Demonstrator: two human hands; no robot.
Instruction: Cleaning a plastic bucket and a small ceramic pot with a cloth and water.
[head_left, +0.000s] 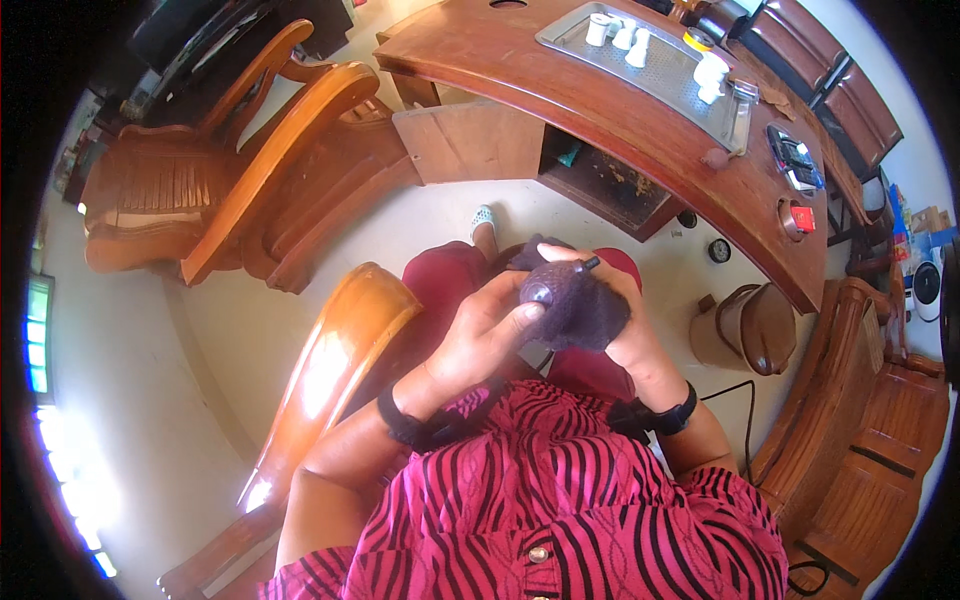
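My left hand (487, 322) grips a small dark brown rounded pot (546, 285), its thumb low on the side. The pot has a textured surface and a short dark stub like a spout, pointing up and right; it looks like a small clay teapot. Against its right side, my right hand (622, 300) holds a dark purple cloth (589, 319). Part of the pot is hidden behind the cloth and fingers. Both hands are above my lap, in front of my knees.
Ahead curves a wooden tea table (480, 45) with a metal tray (667, 86) bearing white cups. Below it a cabinet door (472, 142) stands open. A brown bucket (727, 330) is at right; wooden armchairs (285, 165) at left. A chair arm (337, 337) lies beside my left arm.
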